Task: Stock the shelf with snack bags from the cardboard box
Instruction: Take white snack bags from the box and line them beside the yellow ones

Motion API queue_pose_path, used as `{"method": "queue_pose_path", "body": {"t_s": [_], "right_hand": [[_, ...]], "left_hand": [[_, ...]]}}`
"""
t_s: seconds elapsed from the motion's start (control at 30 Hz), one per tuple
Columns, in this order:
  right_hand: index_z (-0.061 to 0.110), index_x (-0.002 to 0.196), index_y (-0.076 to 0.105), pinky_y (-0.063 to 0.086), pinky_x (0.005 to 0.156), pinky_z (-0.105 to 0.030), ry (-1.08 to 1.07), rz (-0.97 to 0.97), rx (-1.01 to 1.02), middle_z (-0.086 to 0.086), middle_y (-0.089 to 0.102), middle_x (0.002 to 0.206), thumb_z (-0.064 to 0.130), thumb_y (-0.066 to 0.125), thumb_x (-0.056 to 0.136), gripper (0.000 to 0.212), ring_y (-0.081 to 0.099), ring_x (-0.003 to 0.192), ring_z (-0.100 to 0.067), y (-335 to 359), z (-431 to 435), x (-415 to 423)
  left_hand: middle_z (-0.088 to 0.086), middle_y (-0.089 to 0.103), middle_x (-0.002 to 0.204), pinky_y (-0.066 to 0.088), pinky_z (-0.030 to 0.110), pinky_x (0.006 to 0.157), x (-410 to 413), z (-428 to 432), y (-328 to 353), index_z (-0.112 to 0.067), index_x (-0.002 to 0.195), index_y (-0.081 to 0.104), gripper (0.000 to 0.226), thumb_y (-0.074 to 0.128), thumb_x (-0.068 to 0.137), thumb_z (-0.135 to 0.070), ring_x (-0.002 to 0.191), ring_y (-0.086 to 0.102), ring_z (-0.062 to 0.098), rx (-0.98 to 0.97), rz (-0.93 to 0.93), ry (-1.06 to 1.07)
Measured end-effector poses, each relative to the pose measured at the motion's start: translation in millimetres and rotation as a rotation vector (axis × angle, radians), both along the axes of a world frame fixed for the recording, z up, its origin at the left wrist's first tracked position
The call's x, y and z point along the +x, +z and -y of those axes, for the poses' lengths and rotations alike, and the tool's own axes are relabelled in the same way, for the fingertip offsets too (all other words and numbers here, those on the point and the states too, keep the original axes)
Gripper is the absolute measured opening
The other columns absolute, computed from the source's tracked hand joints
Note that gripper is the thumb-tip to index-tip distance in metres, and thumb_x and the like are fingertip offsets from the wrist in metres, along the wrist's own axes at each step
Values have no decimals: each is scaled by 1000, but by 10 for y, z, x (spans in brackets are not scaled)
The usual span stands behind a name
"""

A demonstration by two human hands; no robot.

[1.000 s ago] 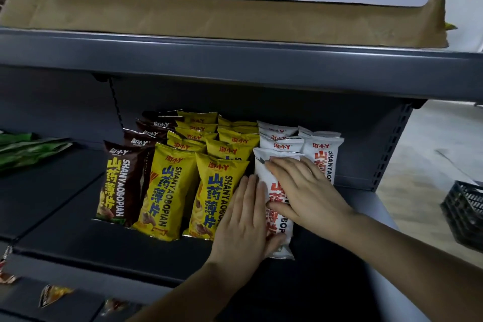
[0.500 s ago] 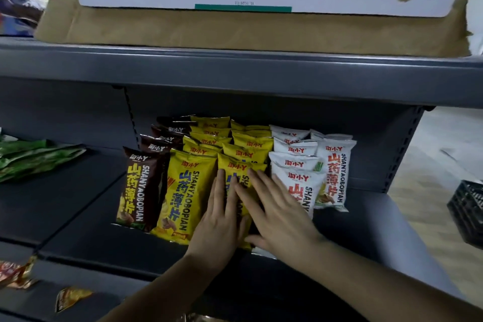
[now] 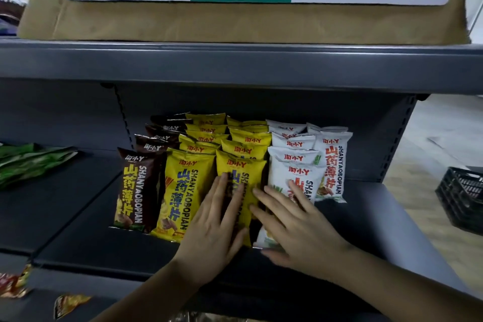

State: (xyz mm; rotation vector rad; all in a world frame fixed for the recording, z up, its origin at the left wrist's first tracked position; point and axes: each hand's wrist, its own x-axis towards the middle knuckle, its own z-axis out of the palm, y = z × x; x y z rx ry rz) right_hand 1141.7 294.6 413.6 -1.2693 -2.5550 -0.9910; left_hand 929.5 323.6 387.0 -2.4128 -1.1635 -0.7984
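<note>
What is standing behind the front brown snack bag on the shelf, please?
Behind the front brown bag stand more brown bags in a row toward the back panel. Only their tops show; the rest is covered.

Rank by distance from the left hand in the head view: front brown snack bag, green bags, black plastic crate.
1. Front brown snack bag, just left of the left hand.
2. Green bags, far left on the shelf.
3. Black plastic crate, on the floor at right.
</note>
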Motion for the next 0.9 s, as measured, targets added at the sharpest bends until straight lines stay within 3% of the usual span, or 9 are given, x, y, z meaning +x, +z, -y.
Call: {"method": "queue_pose_path", "body": {"t_s": [0.23, 0.3, 0.4, 0.47, 0.53, 0.63, 0.77, 0.9], "right_hand": [[20, 138, 44, 19, 116, -47, 66, 174, 26, -1, 44, 148, 63, 50, 83, 70, 35, 140, -19, -73, -213, 327], [21, 138, 43, 18, 116, -46, 95, 201, 25, 0, 44, 148, 63, 50, 84, 69, 36, 139, -18, -47, -269, 346], [21, 137, 44, 17, 116, -46, 119, 203, 43, 0, 45, 147, 61, 47, 85, 66, 37, 139, -19, -24, -279, 336], [21, 135, 48, 17, 116, -46, 124, 182, 60, -1, 47, 145, 60, 53, 83, 65, 38, 139, -20, -20, -245, 322], [20, 131, 53, 16, 117, -47, 126, 155, 57, -2, 50, 142, 59, 59, 80, 65, 40, 138, -21, -12, -209, 298], [16, 125, 60, 21, 115, -47, 170, 76, 50, -3, 57, 134, 58, 57, 81, 61, 45, 134, -22, 16, -130, 279], [16, 105, 67, 33, 110, -41, 260, -81, 59, -3, 64, 121, 41, 49, 86, 37, 57, 118, -21, 73, 133, 307], [14, 96, 68, 50, 88, -37, 261, -179, 13, -2, 67, 111, 31, 48, 88, 27, 64, 100, -20, 51, 473, 435]], "left_hand": [[24, 12, 154, 35, 42, 106, 70, -31, -76, -12, 150, 17, 67, 36, 93, -42, 142, 18, 38, -55, -72, 60], [25, 12, 154, 38, 43, 105, 129, -1, -76, -13, 151, 16, 68, 45, 93, -36, 142, 17, 40, -72, -48, 73], [25, 10, 155, 35, 45, 106, 181, 33, -58, -14, 151, 14, 89, 68, 81, -23, 142, 17, 42, -122, -34, 119], [26, 14, 153, 35, 48, 107, 225, 87, -25, -14, 151, 15, 92, 72, 78, -18, 141, 18, 42, -136, -14, 156], [26, 18, 152, 35, 52, 107, 280, 173, 21, -10, 149, 21, 76, 61, 84, -17, 141, 18, 40, -110, 21, 177], [26, 24, 150, 33, 55, 107, 378, 371, 57, -4, 144, 33, 53, 30, 94, -23, 140, 18, 38, -46, 52, 170], [22, 32, 146, 31, 49, 111, 535, 712, 18, -6, 138, 37, 59, 35, 79, -14, 139, 24, 36, -47, 100, 97], [19, 41, 136, 36, 45, 105, 737, 1090, -59, -1, 130, 47, 56, 36, 76, -12, 129, 38, 36, -66, 121, 64]]}}
